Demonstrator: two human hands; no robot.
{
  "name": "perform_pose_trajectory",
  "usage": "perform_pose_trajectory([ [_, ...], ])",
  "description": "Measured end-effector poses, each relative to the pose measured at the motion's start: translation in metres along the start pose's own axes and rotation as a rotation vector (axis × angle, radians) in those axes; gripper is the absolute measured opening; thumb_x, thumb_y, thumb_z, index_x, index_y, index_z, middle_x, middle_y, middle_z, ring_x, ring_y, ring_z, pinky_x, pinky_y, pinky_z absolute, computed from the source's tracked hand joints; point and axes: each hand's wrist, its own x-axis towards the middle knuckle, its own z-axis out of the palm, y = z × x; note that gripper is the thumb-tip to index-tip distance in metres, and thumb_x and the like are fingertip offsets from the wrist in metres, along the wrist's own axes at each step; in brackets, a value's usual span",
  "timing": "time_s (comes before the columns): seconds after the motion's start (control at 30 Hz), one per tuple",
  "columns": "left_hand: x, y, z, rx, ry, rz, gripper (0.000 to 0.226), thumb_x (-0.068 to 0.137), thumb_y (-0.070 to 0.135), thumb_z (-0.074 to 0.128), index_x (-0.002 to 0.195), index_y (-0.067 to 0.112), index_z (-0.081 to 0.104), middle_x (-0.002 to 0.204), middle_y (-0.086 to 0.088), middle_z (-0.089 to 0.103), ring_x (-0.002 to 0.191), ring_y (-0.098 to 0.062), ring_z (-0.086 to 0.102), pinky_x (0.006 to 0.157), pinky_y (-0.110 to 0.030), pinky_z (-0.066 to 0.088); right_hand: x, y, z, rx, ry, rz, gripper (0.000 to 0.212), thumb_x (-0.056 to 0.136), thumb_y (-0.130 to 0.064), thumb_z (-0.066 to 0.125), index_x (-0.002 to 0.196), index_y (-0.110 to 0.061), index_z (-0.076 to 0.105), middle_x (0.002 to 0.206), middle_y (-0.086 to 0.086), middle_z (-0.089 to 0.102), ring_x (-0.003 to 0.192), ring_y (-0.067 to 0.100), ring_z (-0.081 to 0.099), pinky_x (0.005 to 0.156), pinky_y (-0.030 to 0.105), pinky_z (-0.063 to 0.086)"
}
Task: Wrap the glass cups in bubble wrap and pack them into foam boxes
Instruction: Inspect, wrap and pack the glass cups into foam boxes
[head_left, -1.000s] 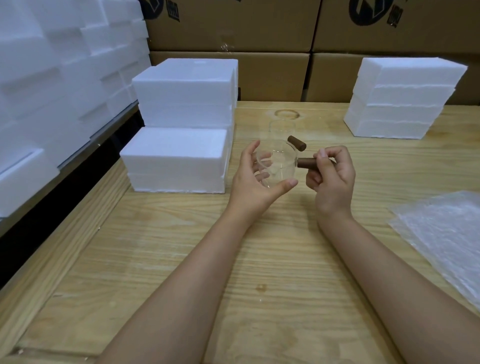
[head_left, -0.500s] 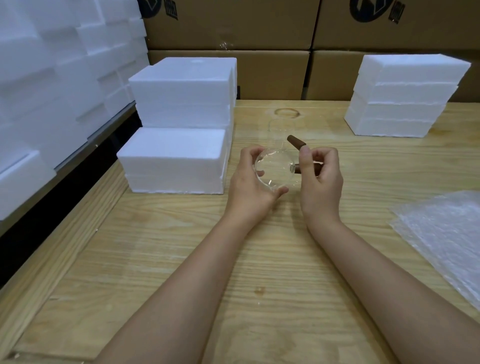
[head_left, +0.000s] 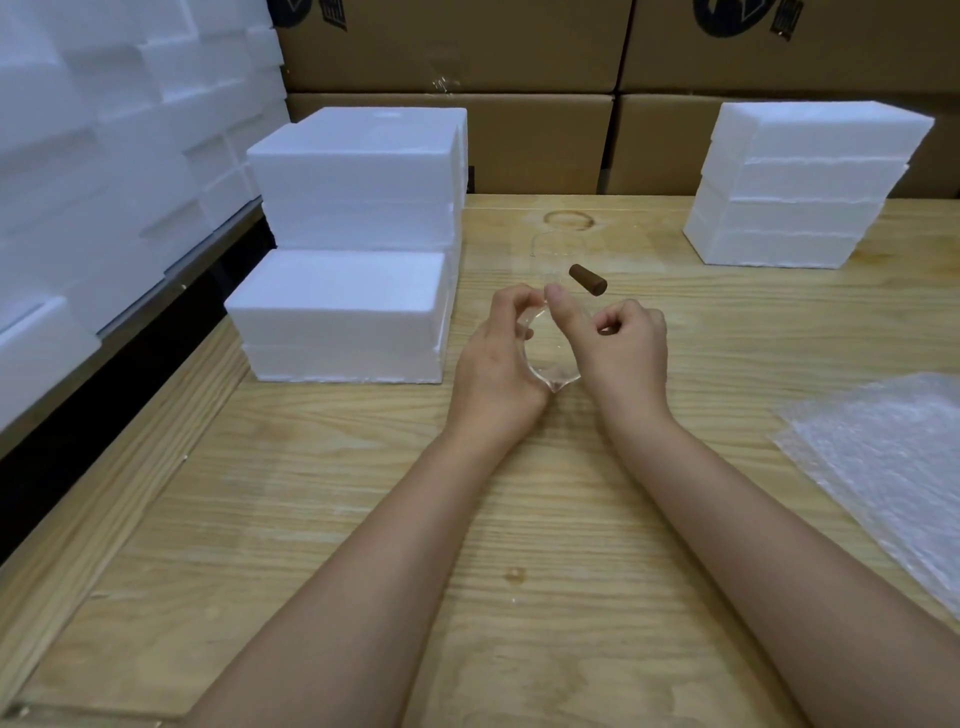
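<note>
Holding a clear glass cup (head_left: 545, 358) over the wooden counter (head_left: 337, 519), the left hand (head_left: 493, 358) has its grip curled round the cup's left side, while the right hand (head_left: 626, 348) lays its thumb against the far rim with its fingers folded in tight at the cup's right side. Just behind them a second glass cup (head_left: 556, 257) with a brown handle (head_left: 588, 280) stands on the counter. Stacked foam boxes (head_left: 343, 312) sit to the left and bubble wrap (head_left: 883, 467) lies flat to the right.

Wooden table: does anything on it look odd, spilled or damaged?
Only a dark ring-shaped stain on the light wooden table near its far edge, like a wet cup's mark. Nothing looks spilled or broken.
</note>
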Motion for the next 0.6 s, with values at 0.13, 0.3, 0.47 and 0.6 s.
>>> perform_pose_trajectory([
  [0.13,0.001,0.0,0.0,0.021,0.024,-0.044,0.058,0.071,0.004,0.074,0.113,0.031,0.044,0.112,0.021,0.057,0.098,-0.01,0.059,0.079,-0.024,0.047,-0.001,-0.008,0.0,-0.183,-0.188,0.022,0.072,0.047,-0.08,0.06,0.086,-0.021,0.045,0.1,-0.009,0.034,0.111,0.017,0.038,0.1,0.039,0.038],
  [0.3,0.001,0.002,-0.001,-0.002,0.058,-0.056,0.061,0.07,0.005,0.073,0.107,0.038,0.038,0.111,0.023,0.057,0.095,-0.01,0.062,0.08,-0.028,0.05,0.008,-0.014,-0.012,-0.303,-0.38,0.012,0.077,0.051,-0.072,0.072,0.103,-0.023,0.043,0.112,-0.004,0.031,0.115,0.017,0.033,0.098,0.033,0.037],
  [0.47,0.002,-0.002,-0.002,-0.051,0.045,-0.086,0.065,0.067,0.007,0.075,0.107,0.039,0.035,0.112,0.019,0.06,0.081,0.0,0.054,0.072,-0.024,0.051,0.011,-0.015,-0.021,-0.366,-0.458,-0.091,0.08,0.049,-0.058,0.083,0.107,-0.024,0.04,0.113,-0.003,0.032,0.115,0.018,0.034,0.087,0.025,0.032],
  [0.6,0.003,-0.004,-0.003,-0.119,0.047,-0.085,0.067,0.064,0.006,0.08,0.104,0.039,0.038,0.096,0.022,0.057,0.077,-0.011,0.057,0.061,-0.016,0.047,0.016,-0.019,-0.03,-0.363,-0.553,-0.139,0.072,0.05,-0.047,0.086,0.103,-0.028,0.041,0.124,-0.005,0.036,0.114,0.018,0.04,0.086,0.028,0.038],
])
